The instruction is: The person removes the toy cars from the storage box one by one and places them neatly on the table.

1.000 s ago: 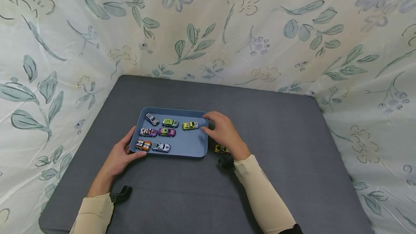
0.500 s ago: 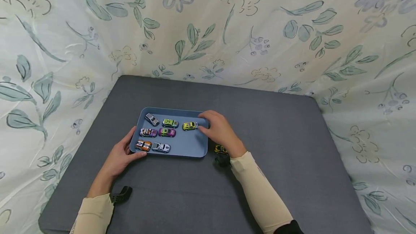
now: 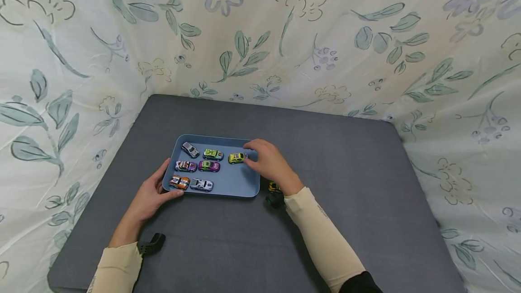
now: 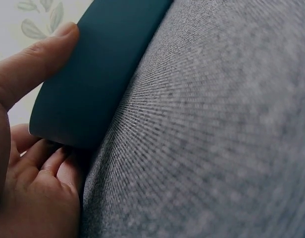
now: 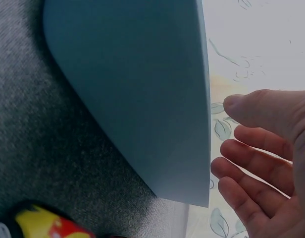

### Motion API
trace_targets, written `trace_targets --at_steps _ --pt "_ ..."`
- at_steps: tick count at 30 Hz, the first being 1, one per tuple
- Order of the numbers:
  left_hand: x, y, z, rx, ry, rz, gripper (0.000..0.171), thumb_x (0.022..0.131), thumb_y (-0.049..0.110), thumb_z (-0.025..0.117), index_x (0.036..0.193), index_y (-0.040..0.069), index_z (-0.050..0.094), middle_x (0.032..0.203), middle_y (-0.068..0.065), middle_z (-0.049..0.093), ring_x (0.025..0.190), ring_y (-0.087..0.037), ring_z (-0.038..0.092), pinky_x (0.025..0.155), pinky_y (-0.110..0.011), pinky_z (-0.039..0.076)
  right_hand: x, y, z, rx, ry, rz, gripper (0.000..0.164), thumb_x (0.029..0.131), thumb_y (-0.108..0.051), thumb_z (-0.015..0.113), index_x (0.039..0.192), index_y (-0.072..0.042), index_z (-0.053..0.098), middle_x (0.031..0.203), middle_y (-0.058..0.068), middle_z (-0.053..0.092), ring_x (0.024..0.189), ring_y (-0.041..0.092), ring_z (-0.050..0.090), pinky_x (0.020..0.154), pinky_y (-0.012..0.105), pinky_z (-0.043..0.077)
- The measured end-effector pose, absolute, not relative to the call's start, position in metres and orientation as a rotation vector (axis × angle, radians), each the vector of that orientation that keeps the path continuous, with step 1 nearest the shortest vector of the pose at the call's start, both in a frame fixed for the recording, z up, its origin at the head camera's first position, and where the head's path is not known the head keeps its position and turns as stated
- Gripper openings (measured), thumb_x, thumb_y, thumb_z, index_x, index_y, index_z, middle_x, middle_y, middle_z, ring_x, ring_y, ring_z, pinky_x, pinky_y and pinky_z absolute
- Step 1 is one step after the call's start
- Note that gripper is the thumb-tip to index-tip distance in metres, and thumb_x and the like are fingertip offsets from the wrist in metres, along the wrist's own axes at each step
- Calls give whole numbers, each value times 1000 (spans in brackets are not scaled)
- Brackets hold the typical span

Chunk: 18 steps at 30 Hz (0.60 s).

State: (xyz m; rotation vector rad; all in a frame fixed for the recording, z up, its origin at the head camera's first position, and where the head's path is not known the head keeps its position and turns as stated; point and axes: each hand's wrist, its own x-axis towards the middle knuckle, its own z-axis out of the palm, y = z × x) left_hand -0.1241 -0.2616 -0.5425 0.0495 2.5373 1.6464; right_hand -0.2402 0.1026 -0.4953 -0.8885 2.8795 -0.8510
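My left hand grips the near left corner of a shallow blue tray, thumb along its front edge and fingers at its left side. In the left wrist view the thumb presses the tray's outer wall. Over the tray's right rim reaches my right hand, fingers loosely bent with nothing between them. Its thumb tip overlaps the right end of a yellow toy car. Left of it sit green, silver, purple-green, white-purple, orange and pale blue toy cars.
A black-and-yellow toy car stands on the grey table right of the tray, partly hidden by my right wrist. Floral curtain surrounds the table's back and sides.
My right hand has moved left, farther over the tray's right rim and up to the yellow toy car. The left hand, tray and cars have stayed put.
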Motion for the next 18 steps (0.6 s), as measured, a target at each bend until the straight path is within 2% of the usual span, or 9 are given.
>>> trace_targets --at_steps 18 --pt "-124 -263 -544 65 2525 1667 110 96 18 87 176 13 12 173 -29 27 152 -50 40 97 -3 37 -245 94 -500 -851 2849 -811 39 98 -18 84 134 -7 75 130 7 72 112 22 67 96 42 57"
